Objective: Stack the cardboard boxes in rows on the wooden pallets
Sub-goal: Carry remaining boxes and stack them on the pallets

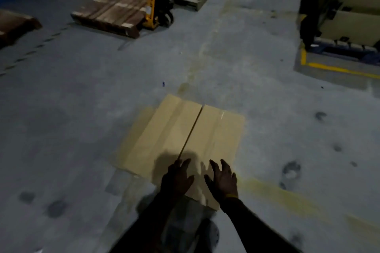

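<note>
- Head view: our left hand (177, 177) and right hand (223, 177) are both spread, fingers apart, over the near edge of the box (185, 135); neither grip is clamped on anything, and we cannot tell whether the palms touch the cardboard.
- The box lies on the floor (82, 98) directly ahead of both hands, its top seam running away from the left hand's fingertips.
- Far ahead and to the left of the hands sits a bare pallet (111, 11) with a yellow pallet jack (155, 9) against its right end; well apart from the box.
- We judge the task barely begun: this pallet carries no boxes, and this box has yet to be lifted and carried over.
- No brand, label or writing can be read; the picture is dim and blurred.
</note>
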